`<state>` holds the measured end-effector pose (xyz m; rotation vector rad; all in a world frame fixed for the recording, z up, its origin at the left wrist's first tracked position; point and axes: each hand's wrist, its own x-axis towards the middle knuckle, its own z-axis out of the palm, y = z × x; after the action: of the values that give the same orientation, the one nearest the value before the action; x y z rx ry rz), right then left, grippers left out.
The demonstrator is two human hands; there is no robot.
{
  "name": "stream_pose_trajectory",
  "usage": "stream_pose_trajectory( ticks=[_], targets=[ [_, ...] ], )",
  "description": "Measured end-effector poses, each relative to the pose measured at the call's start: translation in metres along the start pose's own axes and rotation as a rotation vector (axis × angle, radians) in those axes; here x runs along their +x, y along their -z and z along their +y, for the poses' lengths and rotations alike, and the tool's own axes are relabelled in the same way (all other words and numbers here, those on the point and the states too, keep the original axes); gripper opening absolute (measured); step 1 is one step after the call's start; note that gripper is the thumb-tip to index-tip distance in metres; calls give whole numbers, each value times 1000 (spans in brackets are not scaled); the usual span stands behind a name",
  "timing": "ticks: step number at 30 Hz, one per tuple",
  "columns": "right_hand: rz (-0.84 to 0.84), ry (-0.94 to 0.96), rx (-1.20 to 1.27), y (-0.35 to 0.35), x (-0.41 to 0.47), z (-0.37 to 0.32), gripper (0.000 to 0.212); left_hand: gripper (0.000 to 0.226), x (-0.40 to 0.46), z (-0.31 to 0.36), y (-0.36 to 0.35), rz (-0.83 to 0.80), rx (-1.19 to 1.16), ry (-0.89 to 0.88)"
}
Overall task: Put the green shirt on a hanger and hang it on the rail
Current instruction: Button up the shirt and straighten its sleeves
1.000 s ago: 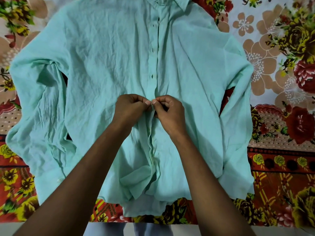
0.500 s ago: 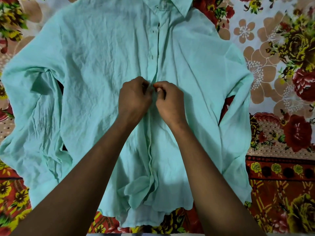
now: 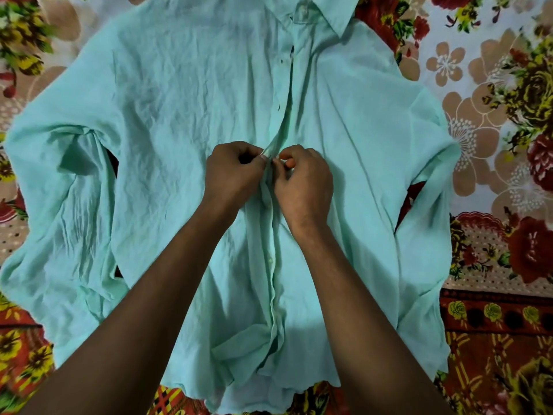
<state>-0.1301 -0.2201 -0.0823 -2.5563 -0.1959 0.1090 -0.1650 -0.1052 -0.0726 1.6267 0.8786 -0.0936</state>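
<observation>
Mint-green cotton: the green shirt (image 3: 185, 121) lies flat, front up, on a floral bedsheet (image 3: 490, 121), spread out beneath both hands. Left hand (image 3: 232, 175) pinches the raised placket edge (image 3: 282, 115); right hand (image 3: 302, 178) pinches the opposite edge, the 2 hands nearly touching at mid-chest. Buttons below the hands look fastened, those above look open. No hanger or rail in view. Risks: thin fabric slipping from either pinch, a button skipped or misaligned, and the creased front bunching further under the forearms.

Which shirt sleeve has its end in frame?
Neither clearly. The sleeve on the image's left and the sleeve on the right both fold down beside the green shirt, cuffs hidden.
</observation>
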Motion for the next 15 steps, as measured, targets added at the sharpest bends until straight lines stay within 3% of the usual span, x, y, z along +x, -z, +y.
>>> stream_pose_trajectory(
  ticks=[4, 8, 15],
  targets=[
    [3, -3, 14, -4, 2, -1, 3, 12, 2, 2, -1, 8, 4, 33],
    [63, -154, 244, -1, 3, -2, 6, 12, 0, 3, -3, 1, -43, 39],
    [-37, -301, 437, 6, -1, -4, 5, 11, -8, 1, -6, -19, -106, 4]
  ],
)
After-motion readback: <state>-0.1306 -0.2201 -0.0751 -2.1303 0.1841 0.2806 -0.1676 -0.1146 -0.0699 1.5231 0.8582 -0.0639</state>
